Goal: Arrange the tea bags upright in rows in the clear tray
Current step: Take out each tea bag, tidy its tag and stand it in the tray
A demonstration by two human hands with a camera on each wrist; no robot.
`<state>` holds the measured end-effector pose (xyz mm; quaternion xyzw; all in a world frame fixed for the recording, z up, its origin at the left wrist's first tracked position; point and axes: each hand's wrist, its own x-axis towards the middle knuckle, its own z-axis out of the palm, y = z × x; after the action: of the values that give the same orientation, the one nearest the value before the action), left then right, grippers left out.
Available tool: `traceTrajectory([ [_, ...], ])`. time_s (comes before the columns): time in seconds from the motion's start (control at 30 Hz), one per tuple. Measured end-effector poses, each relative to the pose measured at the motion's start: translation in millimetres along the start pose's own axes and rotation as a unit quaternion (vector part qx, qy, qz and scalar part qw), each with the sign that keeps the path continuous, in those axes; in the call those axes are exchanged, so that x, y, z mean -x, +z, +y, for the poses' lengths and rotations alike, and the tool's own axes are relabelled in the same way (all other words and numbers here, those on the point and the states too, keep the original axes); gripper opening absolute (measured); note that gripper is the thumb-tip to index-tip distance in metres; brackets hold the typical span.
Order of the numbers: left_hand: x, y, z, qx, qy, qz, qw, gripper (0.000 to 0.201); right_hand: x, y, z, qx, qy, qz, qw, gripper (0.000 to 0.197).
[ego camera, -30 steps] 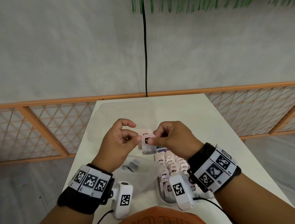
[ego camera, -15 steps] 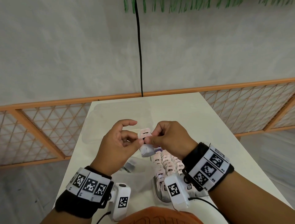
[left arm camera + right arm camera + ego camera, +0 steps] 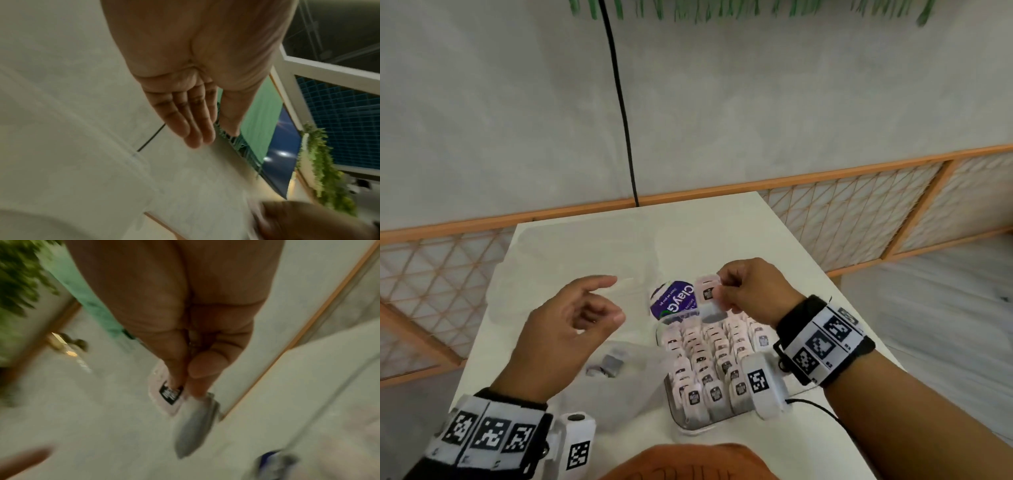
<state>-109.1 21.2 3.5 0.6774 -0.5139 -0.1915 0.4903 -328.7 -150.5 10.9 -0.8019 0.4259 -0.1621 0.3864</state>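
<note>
Tea bag now pinched in right hand alone over clear tray, left hand released, relaxed, empty.

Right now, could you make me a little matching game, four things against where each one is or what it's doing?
Things:
1. left hand
2. right hand
3. tray
4. purple packet

States:
A. lies past the tray's far end
B. pinches one tea bag above the tray
C. open, holds nothing
D. filled with rows of upright tea bags

Pairs: 1-C, 2-B, 3-D, 4-A
</note>
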Motion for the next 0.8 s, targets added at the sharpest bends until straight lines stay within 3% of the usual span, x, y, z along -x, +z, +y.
traceTrajectory([
  [0.13, 8, -10, -27, -0.112, -0.072, -0.069, 0.989, 0.021, -5, -23, 50, 0.12, 0.146, 0.01, 0.982, 0.031],
  [0.23, 17, -9, -37, -0.13, -0.111, -0.102, 0.98, 0.016, -8, -20, 77, 0.226, 0.217, -0.073, 0.947, 0.019],
  [0.3, 20, -9, -42, -0.139, -0.129, -0.112, 0.975, 0.015, -11, -15, 87, 0.237, 0.249, -0.128, 0.93, 0.005],
  [0.43, 22, -10, -47, -0.139, -0.154, -0.116, 0.971, 0.015, -19, 0, 106, 0.343, 0.249, -0.207, 0.882, 0.028],
  [0.63, 23, -15, -51, -0.144, -0.153, -0.103, 0.972, 0.016, -55, 23, 178, 0.499, 0.175, -0.267, 0.806, 0.032],
  [0.73, 23, -15, -54, -0.14, -0.152, -0.103, 0.973, 0.016, -43, 21, 158, 0.539, 0.148, -0.29, 0.776, 0.04],
  [0.8, 23, -15, -56, -0.14, -0.153, -0.105, 0.973, 0.016, -32, 18, 136, 0.542, 0.141, -0.29, 0.776, 0.045],
])
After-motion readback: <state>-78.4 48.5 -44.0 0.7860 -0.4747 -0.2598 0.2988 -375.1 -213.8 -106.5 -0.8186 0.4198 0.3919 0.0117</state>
